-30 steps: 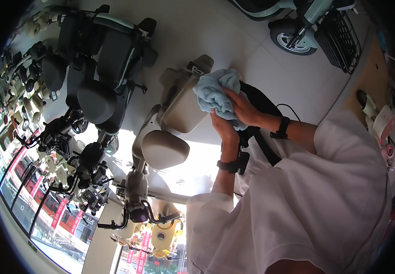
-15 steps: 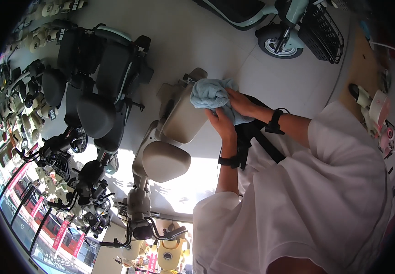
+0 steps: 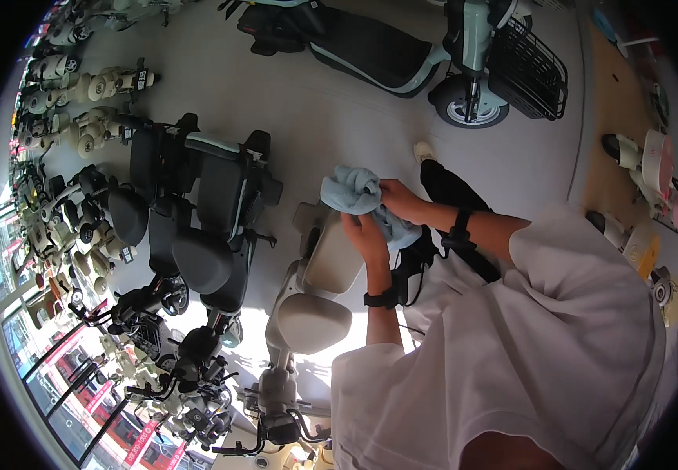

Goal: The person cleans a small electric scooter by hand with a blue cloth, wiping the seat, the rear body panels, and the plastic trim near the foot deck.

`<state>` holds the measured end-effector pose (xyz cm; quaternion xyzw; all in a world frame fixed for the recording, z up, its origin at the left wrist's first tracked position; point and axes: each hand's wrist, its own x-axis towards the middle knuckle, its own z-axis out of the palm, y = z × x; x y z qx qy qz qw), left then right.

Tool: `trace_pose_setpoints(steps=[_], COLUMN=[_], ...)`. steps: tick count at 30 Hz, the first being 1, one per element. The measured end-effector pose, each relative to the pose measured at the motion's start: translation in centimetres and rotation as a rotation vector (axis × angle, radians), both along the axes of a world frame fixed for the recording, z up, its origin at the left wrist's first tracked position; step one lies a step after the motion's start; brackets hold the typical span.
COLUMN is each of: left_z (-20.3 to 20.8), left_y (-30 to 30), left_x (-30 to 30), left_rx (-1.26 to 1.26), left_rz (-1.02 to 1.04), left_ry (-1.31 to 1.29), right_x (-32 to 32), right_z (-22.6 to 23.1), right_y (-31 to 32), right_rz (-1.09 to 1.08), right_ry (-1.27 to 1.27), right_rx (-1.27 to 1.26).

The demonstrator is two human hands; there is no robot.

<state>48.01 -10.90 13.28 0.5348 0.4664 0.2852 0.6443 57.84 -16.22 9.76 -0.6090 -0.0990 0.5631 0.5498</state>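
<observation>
Left hand [image 3: 366,237] and right hand [image 3: 404,201] held a light blue cloth [image 3: 352,189] together

The cloth was bunched in a thick, twisted roll between the two hands, and a looser part hung toward the near right. The left hand was half closed around its near side. The right hand had its fingers bent and gripped the cloth from the right; its fingertips were partly hidden in the folds. The cloth was in front of the person, just right of the far end of a beige scooter [image 3: 315,323]; whether it touched the scooter, I could not tell.

Each wrist carried a black band [image 3: 458,232], and the person wore a white shirt [image 3: 503,352]. Farther left, dark scooters [image 3: 221,192] stood close together. On the far right there was a pale green scooter [image 3: 476,47] with a black basket [image 3: 529,70]. A light shoe [image 3: 424,151] rested on the grey floor [image 3: 308,129], beyond the hands.
</observation>
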Motion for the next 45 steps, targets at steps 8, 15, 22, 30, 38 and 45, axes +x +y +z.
trace_pose_setpoints(steps=[8, 15, 22, 30, 38, 45], left_z=[2.6, 4.6, 6.8, 5.8, 4.6, 4.6], left_y=[-0.8, -0.7, 3.9, 14.7, 28.8, 38.6], left_x=[8.2, 19.1, 24.9, 30.0, 38.7, 46.9], left_rx=[-0.41, -0.074, 0.505, 0.345, -0.849, -0.665], left_rz=[0.017, -0.44, -0.625, -0.776, -1.014, -0.82], left_ry=[-0.212, -0.089, 0.347, -0.113, -0.279, -0.198], right_x=[12.6, 22.4, 27.9, 32.6, 35.8, 40.3], right_z=[5.7, 9.6, 11.2, 10.5, 5.7, 7.7], right_y=[-5.3, -3.4, 0.3, 5.3, 13.5, 24.7], right_rz=[-0.022, -0.356, -0.247, -0.645, -0.951, -1.165], right_ry=[-0.205, 0.543, -0.048, 0.332, 0.605, 0.221], right_rx=[-0.006, 0.259, 0.176, 0.264, 0.45, 0.35])
